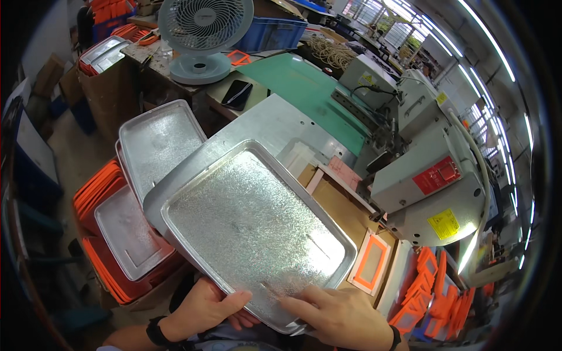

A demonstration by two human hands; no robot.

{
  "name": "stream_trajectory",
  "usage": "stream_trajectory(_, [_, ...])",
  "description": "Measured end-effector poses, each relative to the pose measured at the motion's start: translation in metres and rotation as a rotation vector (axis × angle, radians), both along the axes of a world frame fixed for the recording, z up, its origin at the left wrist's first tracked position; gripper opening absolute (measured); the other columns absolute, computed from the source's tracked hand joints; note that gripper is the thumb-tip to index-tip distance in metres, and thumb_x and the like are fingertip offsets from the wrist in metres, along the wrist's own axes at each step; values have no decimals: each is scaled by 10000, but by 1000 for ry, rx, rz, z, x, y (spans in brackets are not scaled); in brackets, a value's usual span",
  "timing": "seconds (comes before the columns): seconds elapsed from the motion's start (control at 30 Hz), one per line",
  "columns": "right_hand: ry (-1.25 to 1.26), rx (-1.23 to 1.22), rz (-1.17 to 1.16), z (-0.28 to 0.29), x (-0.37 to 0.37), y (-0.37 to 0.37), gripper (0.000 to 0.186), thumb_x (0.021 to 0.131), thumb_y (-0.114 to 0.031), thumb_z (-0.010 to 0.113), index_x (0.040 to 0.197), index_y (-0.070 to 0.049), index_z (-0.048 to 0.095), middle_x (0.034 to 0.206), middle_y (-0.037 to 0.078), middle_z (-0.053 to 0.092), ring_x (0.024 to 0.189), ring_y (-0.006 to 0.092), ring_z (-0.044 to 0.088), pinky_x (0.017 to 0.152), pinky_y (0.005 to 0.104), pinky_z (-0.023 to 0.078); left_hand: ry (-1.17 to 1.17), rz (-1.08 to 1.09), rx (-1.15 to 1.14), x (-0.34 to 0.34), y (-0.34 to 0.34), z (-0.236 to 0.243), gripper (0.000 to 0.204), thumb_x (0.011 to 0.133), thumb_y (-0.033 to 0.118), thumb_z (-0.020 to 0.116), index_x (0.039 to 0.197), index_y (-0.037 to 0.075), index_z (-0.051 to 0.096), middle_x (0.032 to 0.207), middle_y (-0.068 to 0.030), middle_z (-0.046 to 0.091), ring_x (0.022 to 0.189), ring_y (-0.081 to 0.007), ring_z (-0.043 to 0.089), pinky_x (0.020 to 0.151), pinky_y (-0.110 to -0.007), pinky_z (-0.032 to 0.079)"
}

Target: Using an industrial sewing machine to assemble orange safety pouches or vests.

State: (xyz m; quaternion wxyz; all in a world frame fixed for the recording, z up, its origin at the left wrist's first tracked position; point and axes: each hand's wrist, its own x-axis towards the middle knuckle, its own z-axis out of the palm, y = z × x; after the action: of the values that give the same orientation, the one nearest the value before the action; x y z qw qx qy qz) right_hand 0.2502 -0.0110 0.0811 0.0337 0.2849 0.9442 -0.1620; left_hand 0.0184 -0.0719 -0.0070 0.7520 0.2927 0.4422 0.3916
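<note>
A large rectangular silver tray (246,222) with a rimmed edge and speckled, shiny inside lies tilted over a grey metal plate (246,117). My left hand (208,307) is closed on the tray's lower-left edge, thumb on the rim. My right hand (331,316) rests at the lower-right part of the tray, fingers bent onto its surface and near edge. Beyond the tray to the left, another silver tray (159,140) sits on a stack, and a further one (126,231) lies among orange pieces (99,190) in a box.
Behind are a fan (205,26), a phone (237,93), a green board (304,99) and a blue crate (266,38). Grey machine housings (427,199) stand at right, above a wooden frame with an orange inset (369,263) and several orange pieces (418,286).
</note>
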Motion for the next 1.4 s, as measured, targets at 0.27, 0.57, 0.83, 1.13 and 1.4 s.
stream_trajectory(0.27, [19, -24, -26, 0, 5, -3, 415, 797, -58, 611, 1201, -150, 608, 980, 48, 603, 744, 230, 637, 600, 336, 504, -5, 31, -4, 1, -1, 0, 269, 987, 133, 549, 1142, -85, 518, 872, -171, 702, 718, -205, 715, 552, -260, 571])
stream_trajectory(0.57, [63, -46, -100, -5, 12, -12, 382, 786, -50, 640, 1157, -138, 653, 1073, 65, 603, 846, 243, 625, 632, 340, 498, -18, 83, -4, 4, -4, 0, 231, 973, 120, 584, 1080, -84, 571, 844, -172, 711, 696, -204, 716, 546, -257, 572])
stream_trajectory(0.83, [131, -48, -65, -11, 17, -14, 338, 825, -54, 636, 1157, -114, 659, 1113, 80, 580, 899, 260, 595, 657, 338, 490, -22, 107, 8, 4, -5, -2, 240, 963, 94, 592, 1099, -93, 528, 831, -186, 703, 683, -226, 716, 530, -263, 570])
stream_trajectory(1.13, [253, -14, -156, -21, 17, -22, 405, 823, -17, 584, 1228, -26, 597, 1132, 137, 574, 894, 314, 587, 711, 371, 500, 4, 103, 26, 5, -4, -2, 217, 954, 81, 587, 1060, -102, 543, 815, -188, 700, 659, -223, 712, 515, -270, 570])
stream_trajectory(1.4, [178, -49, -113, -12, 1, -22, 496, 823, -8, 551, 1318, -35, 546, 1119, 126, 586, 863, 283, 606, 658, 352, 506, 11, 108, 19, 6, -4, 1, 200, 967, 89, 578, 1050, -93, 579, 818, -172, 705, 688, -206, 713, 537, -260, 572])
